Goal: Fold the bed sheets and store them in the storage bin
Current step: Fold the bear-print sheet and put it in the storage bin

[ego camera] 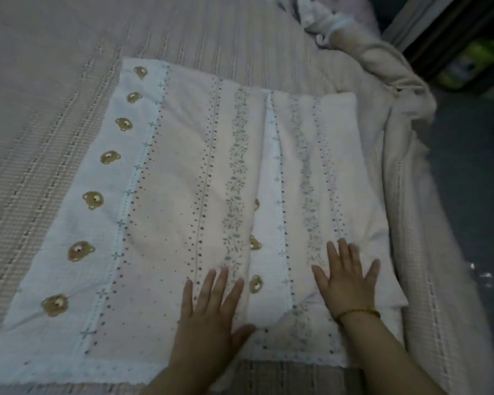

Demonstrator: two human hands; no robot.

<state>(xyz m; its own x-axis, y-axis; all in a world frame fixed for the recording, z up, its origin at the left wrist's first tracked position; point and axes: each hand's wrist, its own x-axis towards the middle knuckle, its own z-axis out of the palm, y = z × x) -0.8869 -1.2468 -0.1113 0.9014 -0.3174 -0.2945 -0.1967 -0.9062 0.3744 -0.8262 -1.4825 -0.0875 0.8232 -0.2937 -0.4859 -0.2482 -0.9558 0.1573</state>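
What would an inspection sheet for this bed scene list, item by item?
Surface: striped bedspread covering the bed.
Job's things: bear-print sheet, partly folded, right flap laid over; storage bin not seen.
Clutter: rumpled beige blanket along the bed's right edge.
Hands: left hand and right hand both flat, fingers straight, pressing the sheet; bracelet on the right wrist.
Cables: nothing seen.
Surroundings: dark floor to the right; blurred green object at top right.
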